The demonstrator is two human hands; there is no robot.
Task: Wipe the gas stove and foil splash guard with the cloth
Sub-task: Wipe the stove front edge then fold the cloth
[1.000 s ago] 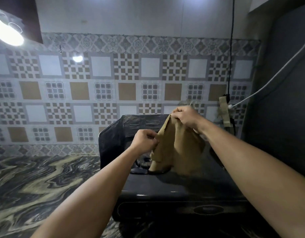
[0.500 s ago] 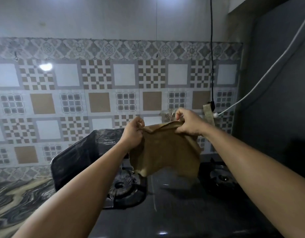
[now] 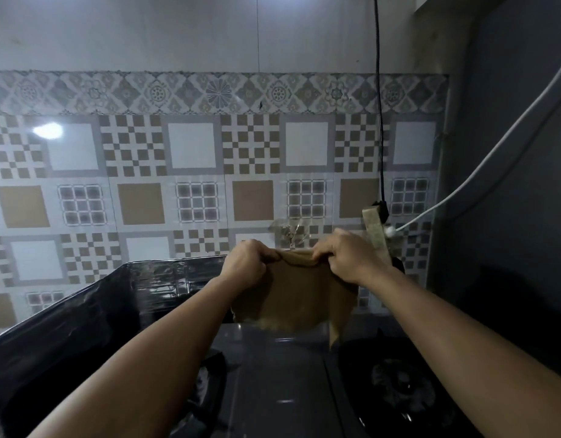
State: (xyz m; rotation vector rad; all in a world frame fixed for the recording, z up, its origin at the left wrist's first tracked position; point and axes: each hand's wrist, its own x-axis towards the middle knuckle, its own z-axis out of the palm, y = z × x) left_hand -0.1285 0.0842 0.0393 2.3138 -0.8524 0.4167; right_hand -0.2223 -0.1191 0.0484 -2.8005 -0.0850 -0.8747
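A brown cloth (image 3: 298, 295) hangs spread out in the air above the black gas stove (image 3: 273, 384). My left hand (image 3: 249, 267) pinches its upper left corner and my right hand (image 3: 348, 256) pinches its upper right corner. The cloth's lower edge dangles just over the stove top. The right burner (image 3: 402, 387) shows at lower right; my left forearm covers most of the left burner. The dark, shiny foil splash guard (image 3: 93, 308) stands along the stove's left side and back, with the cloth hiding part of its back panel.
A patterned tiled wall (image 3: 190, 172) rises behind the stove. A black cable (image 3: 379, 121) hangs down to a plug (image 3: 382, 210) at the right, and a white cable (image 3: 481, 162) runs up to the right. A dark wall (image 3: 509, 216) closes the right side.
Both hands stay on the cloth's top corners and have drawn it out flatter and wider. The view has moved closer and to the right, over the stove.
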